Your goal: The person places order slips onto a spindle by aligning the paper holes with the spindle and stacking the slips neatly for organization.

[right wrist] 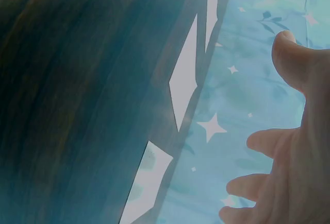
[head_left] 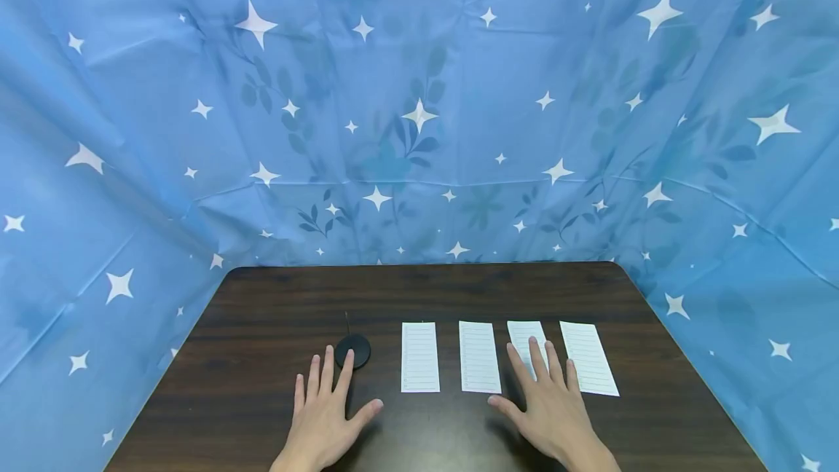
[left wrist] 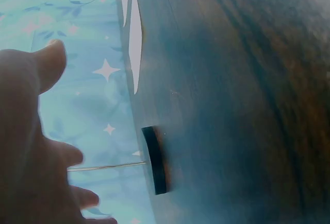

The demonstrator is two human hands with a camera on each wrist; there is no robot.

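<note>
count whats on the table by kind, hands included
white lined paper slips: 4
black round base with a thin upright pin: 1
hands resting flat: 2, left hand, right hand
total: 7

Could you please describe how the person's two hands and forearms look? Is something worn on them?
Both the left hand and the right hand are bare: no gloves, rings or nail polish can be seen. The wrists that show at the bottom edge of the head view carry no sleeve, watch or bracelet. The nails look short and plain. Beyond the wrists the arms are out of view.
</note>
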